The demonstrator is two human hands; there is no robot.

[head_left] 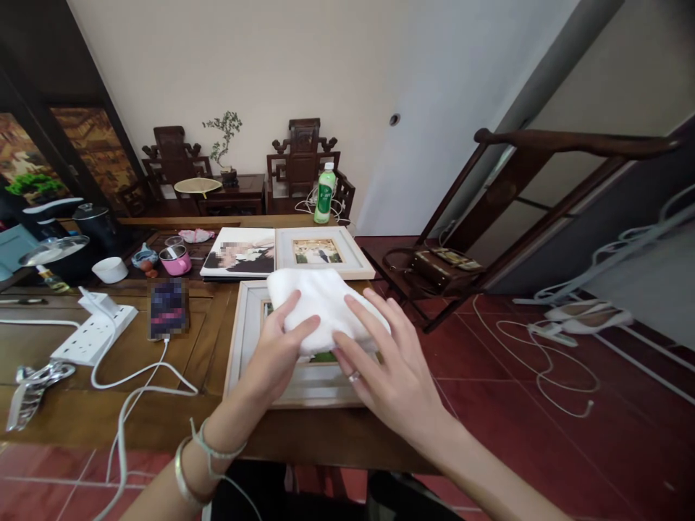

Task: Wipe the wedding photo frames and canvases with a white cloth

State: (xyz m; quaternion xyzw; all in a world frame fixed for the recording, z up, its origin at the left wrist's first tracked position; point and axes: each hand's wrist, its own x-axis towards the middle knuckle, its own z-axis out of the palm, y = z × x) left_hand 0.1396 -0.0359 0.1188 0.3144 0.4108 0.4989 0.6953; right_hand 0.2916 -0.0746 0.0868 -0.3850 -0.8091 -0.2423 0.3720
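Observation:
A folded white cloth (320, 297) is held in both hands above a pale picture frame (234, 362) on the wooden table. Its left end is gripped by my left hand (279, 344), the thumb lying on top. My right hand (388, 358), with a ring on one finger, has its fingers bent over the cloth's right and near side. Cloth and hands cover most of the picture inside the frame. Just beyond lies a second pale frame (358, 253) with a photo of people, beside a photo album or print (233, 253).
On the left of the table (211, 362) are a power strip (95, 333), a phone (168, 307) on a cable, a pink cup (174, 260) and a white bowl (110, 270). A green bottle (324, 195) stands at the far edge. A wooden chair (461, 217) is at right.

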